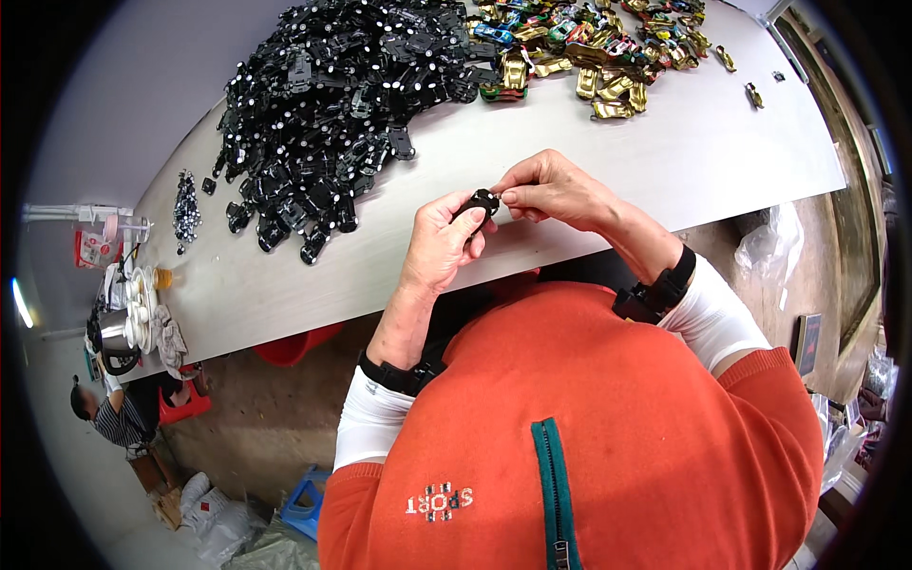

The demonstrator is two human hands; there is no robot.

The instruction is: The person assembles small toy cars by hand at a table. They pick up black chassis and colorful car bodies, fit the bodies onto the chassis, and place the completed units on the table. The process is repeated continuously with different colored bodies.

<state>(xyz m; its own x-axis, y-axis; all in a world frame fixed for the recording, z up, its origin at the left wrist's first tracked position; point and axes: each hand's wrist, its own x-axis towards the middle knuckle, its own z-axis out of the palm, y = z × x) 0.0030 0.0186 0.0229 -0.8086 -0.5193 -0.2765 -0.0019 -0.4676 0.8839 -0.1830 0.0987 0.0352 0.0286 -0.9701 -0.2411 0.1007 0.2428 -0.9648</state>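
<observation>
Table (pixel 608 142) pale, brown floor (pixel 247 427) below; red stool (pixel 188 409) left. Black car bases (pixel 313 104) heaped far left, gold toy cars (pixel 587 84) far right. Left hand (pixel 439 239) grips black car part (pixel 482 201) over near edge; right hand (pixel 559 193) pinched closed beside it, any held item unclear.

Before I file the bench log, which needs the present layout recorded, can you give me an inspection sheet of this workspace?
Surface: pale table, heaped along its far side.
Job's things: black piece in hand; heap of black toy-car bases; pile of gold and coloured car bodies beside it.
Clutter: small silvery bits left of the heap; metal kettle at the table's left end.
Hands: left hand grips the black piece; right hand has fingertips at its end, grip unclear.
Cables: nothing seen.
Surroundings: another person far left; clear plastic bag at right.
</observation>
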